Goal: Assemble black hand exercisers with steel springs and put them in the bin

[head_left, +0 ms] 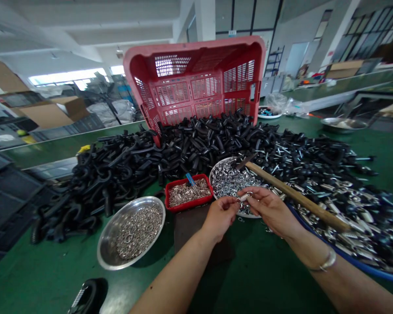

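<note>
Above the front edge of a bowl of metal rings (227, 179), my two hands meet. Between the thumb and fingers of my right hand (268, 210) is a shiny metal coil spring (245, 197). My left hand (220, 216) is closed in a pinch at the spring's left end, on what looks like a small metal ring; the fingertips partly hide it. Under my hands lies a dark flat plate (191, 229). Left of it are a red tray (173, 207) of small metal pins and a steel bowl (108, 244) of small metal parts.
A red crate (196, 46) lies tipped behind a heap of black curved hooks (196, 139). A wooden-handled hammer (298, 198) rests across the ring bowl and a blue-rimmed basin (350, 259) of springs and black parts. One black snap hook (90, 296) lies at front left.
</note>
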Motion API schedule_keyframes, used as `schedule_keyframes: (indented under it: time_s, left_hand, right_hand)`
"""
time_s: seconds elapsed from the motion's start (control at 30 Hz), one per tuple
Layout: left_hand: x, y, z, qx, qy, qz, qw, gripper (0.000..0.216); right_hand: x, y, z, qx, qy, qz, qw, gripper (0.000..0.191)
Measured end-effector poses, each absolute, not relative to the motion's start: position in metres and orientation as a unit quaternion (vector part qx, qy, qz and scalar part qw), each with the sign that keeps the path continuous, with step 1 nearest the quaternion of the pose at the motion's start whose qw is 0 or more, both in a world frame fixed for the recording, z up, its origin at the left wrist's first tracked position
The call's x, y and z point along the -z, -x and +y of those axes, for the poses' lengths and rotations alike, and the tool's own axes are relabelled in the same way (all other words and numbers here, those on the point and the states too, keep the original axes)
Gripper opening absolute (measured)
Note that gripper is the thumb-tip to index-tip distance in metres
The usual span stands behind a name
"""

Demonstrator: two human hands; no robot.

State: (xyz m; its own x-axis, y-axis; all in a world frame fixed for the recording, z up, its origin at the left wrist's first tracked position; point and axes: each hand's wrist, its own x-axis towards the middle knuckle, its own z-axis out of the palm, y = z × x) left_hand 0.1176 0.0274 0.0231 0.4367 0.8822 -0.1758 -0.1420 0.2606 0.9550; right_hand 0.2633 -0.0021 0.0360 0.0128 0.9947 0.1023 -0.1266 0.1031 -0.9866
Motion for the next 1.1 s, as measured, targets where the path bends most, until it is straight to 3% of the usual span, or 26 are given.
schedule_keyframes:
  time_s: [0.2,0.7,0.87,0.97,1.1]
  left_hand:
    - [-0.025,-0.096,0.013,-0.371,-0.361,0.388,0.762,0.043]
    - [-0.014,-0.084,0.012,-0.415,-0.296,0.366,0.778,0.043]
    - [-0.006,-0.089,0.012,-0.483,-0.415,0.394,0.662,0.028]
    - [-0.004,-0.088,0.012,-0.512,-0.458,0.388,0.614,0.023]
    - [-0.002,-0.081,0.011,-0.508,-0.504,0.424,0.555,0.023]
  right_hand:
    - [-0.025,-0.249,-0.001,-0.493,0.446,-0.539,0.517,0.022]
    - [-0.019,-0.236,-0.001,-0.544,0.433,-0.484,0.532,0.023]
    - [-0.029,-0.231,0.001,-0.462,0.467,-0.552,0.513,0.021]
    - [-0.032,-0.220,-0.001,-0.401,0.477,-0.588,0.516,0.035]
    - [-0.029,-0.212,0.002,-0.430,0.481,-0.558,0.522,0.053]
